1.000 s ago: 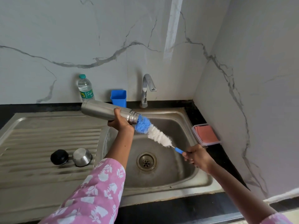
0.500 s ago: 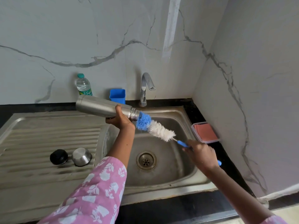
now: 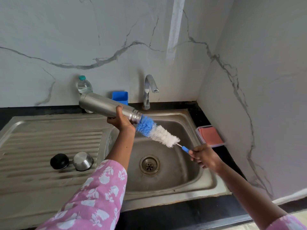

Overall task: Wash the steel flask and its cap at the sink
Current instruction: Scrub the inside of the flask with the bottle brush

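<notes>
Left hand (image 3: 123,122) is gripping the stiff, likely slippery flask (image 3: 103,103) near its neck, right hand (image 3: 204,157) clasping the brush (image 3: 162,135) handle

I had the left arm reaching up from lower centre, its forearm bare above a pink flowered sleeve (image 3: 93,196). My left hand (image 3: 122,121) gripped the flask (image 3: 103,103) from below, one digit hooked up over its near side. The right arm stretched in from the lower right. The right hand (image 3: 205,157) was closed round the brush handle (image 3: 185,148), its fingers apparently tightly curled, though partly hidden.
</notes>
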